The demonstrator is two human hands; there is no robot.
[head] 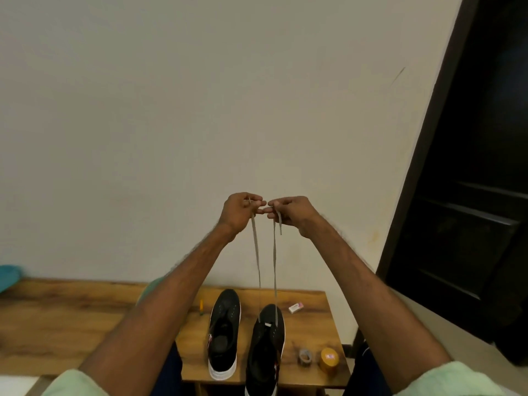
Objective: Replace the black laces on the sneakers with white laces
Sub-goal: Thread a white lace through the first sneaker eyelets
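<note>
Both arms are raised high in front of a plain wall. One end of a white lace (258, 252) is pinched in the left hand (238, 211), fingers closed on it. The other end is pinched in the right hand (288, 211), also closed, with a short tail hanging below the fingers. The fingertips of the two hands are almost touching. Two strands of the lace are pulled taut, running nearly parallel down to the right sneaker (267, 350), where they are threaded through the front eyelets near the toe. A short bar of lace is seen across the lowest eyelets.

The right sneaker is black with a white sole and is set on a wooden table (314, 332), heel toward the camera and overhanging the near edge. A left sneaker (224, 330), same style, is placed just beside it, unlaced, eyelets bare. No black lace can be made out.

Also on the table: a small yellow object (201, 306) left of the shoes, a small white box (295, 307) to the right, a grey tape roll (305, 358) and a yellow tape roll (329, 360) near the front right corner. A dark door (471, 195) is seen at the right. Pale green sleeves (77, 384) are visible at the bottom.
</note>
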